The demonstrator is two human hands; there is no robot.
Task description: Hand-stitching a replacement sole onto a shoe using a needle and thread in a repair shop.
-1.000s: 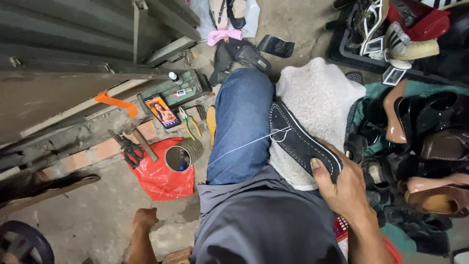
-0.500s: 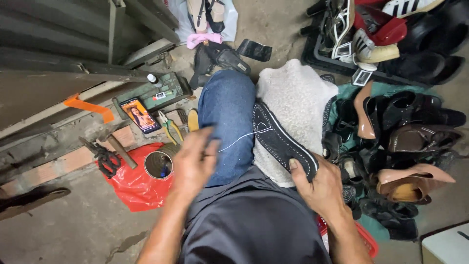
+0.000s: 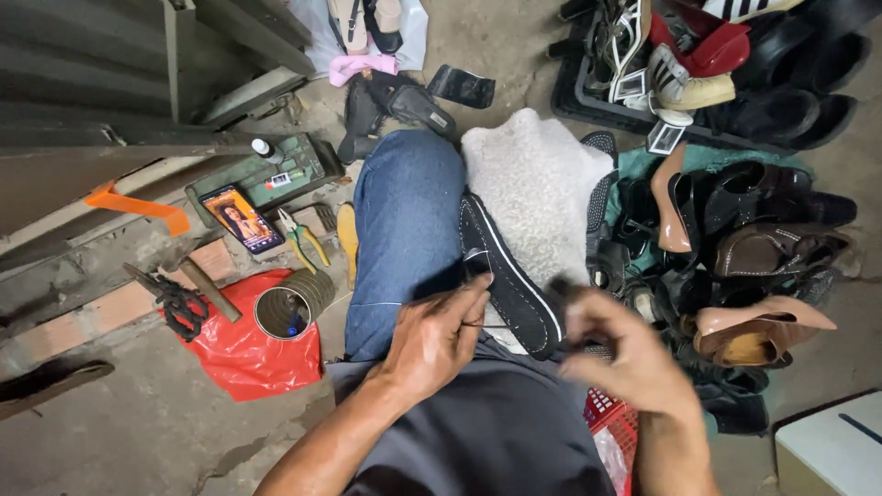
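Black shoe lying sole-up on lap, against blue-jeaned thigh; white fleece behind, tin can on floor left. Left hand pinching thread at sole; right hand blurring, grip state indeterminate.

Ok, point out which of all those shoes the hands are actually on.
The dark flat shoe lying sole-up across the knee, white stitching along its edge. The left hand touches it; the other shoes sit piled on the floor.
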